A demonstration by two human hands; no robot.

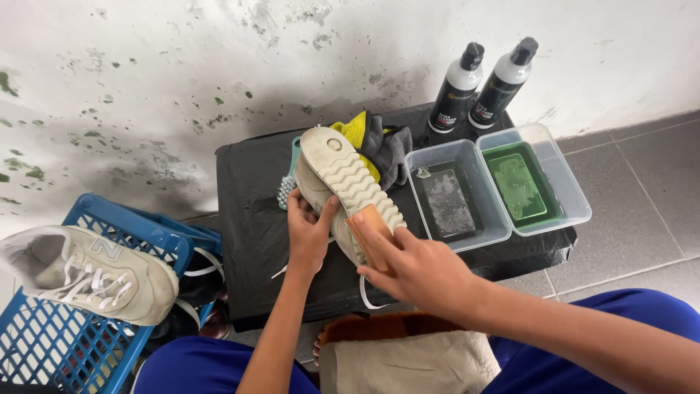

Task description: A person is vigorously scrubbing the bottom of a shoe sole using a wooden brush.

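Left hand (310, 232) gripping the upturned shoe (343, 182) over the black table (251, 219), right hand (415, 268) clamped on a wooden brush (370, 237) pressed to the sole. Could slip off the wet sole and knock the two clear tubs just beside. Grey block in the near tub (456, 197), green liquid in the far tub (536, 182)

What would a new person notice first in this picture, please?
At the centre, the left hand holds a pale shoe sole-up over a black-covered table, while the right hand presses a brown brush against the sole. On the right sit two clear tubs; on the left, a second shoe rests on a blue basket.
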